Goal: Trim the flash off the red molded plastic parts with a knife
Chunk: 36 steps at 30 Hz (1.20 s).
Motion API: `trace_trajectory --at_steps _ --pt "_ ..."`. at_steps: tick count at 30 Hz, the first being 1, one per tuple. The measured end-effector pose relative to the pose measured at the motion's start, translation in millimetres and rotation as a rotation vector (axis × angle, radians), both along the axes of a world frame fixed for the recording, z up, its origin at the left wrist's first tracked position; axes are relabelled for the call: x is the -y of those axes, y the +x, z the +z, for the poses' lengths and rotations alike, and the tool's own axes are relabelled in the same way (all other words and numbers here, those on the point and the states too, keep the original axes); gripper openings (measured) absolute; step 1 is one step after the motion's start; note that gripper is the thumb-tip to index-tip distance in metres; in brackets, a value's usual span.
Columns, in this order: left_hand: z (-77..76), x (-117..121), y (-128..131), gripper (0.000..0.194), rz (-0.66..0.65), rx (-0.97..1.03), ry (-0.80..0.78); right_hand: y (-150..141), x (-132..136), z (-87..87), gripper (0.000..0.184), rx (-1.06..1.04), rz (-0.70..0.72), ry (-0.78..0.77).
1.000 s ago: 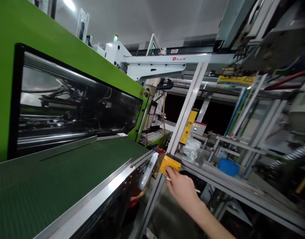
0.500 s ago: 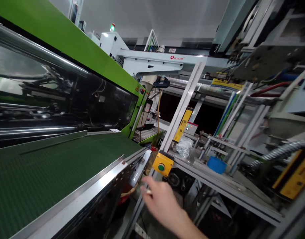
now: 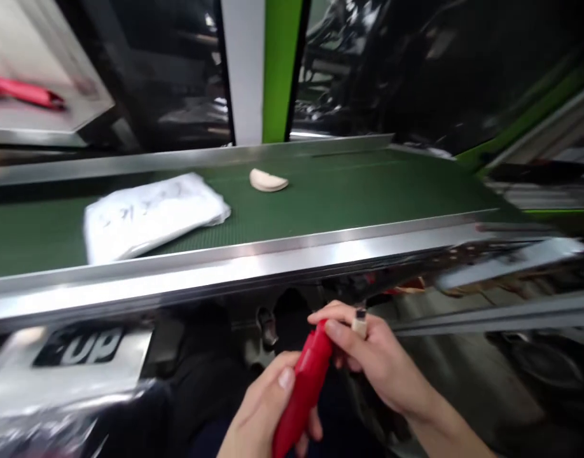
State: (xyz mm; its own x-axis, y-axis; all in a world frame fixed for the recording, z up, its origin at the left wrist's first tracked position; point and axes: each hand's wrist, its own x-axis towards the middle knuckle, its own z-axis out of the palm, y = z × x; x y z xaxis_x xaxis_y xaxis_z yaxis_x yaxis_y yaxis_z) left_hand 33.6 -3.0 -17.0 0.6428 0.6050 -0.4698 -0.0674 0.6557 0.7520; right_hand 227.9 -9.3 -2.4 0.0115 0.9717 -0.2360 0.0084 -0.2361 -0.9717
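Note:
My left hand (image 3: pixel 261 407) is wrapped round a long, glossy red plastic part (image 3: pixel 304 388), held slanting below the conveyor's near edge. With thumb and fingers, my right hand (image 3: pixel 373 353) pinches the upper end of that part. A small whitish tool (image 3: pixel 359 324) with a dark tip sticks up between the fingers of my right hand. What kind of tool it is cannot be made out. Beyond both hands, a folded white cloth-like pad (image 3: pixel 268 180) lies on the green conveyor belt (image 3: pixel 368 191), right of a white plastic bag (image 3: pixel 153 216) with dark handwriting.
A metal rail (image 3: pixel 273 257) runs along the belt's near side. Another red part (image 3: pixel 29 94) rests on a pale surface at upper left. Below left stands a box (image 3: pixel 86 356) marked "up", with clear plastic film beside it. The machine's green frame post (image 3: pixel 280 70) rises behind the belt.
The view has swung left and down from the yellow button box. My right hand, earlier near that box, now pinches the red part. My left hand has come into view holding it.

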Motion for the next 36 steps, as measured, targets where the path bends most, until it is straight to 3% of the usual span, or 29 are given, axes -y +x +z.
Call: trace_trajectory --at_steps 6,11,14,20,26,32,36 --pt "-8.3 14.3 -11.1 0.056 0.267 0.133 -0.136 -15.8 -3.7 -15.5 0.023 -0.100 -0.009 -0.053" --pt "-4.2 23.4 -26.0 0.045 0.431 -0.114 0.011 -19.1 -13.7 -19.0 0.022 -0.136 -0.006 -0.006" --pt "-0.1 27.4 -27.9 0.044 0.514 -0.236 0.016 -22.1 -16.4 -20.3 0.020 -0.181 -0.008 -0.025" --pt "1.8 26.8 -28.7 0.051 0.652 -0.219 0.018 -28.0 -15.9 -23.1 0.019 -0.241 -0.053 -0.059" --pt "-1.8 21.4 -37.3 0.051 0.724 -0.160 0.019 -29.8 -17.0 -25.1 0.021 -0.214 -0.024 -0.108" --pt "-11.0 19.7 -46.5 0.041 0.781 0.124 -0.058 -34.1 -15.6 -28.0 0.024 -0.180 -0.044 -0.136" --pt "-20.3 17.9 -53.3 0.035 0.732 0.215 -0.015 -35.9 -10.6 -30.4 0.030 -0.154 -0.054 -0.179"
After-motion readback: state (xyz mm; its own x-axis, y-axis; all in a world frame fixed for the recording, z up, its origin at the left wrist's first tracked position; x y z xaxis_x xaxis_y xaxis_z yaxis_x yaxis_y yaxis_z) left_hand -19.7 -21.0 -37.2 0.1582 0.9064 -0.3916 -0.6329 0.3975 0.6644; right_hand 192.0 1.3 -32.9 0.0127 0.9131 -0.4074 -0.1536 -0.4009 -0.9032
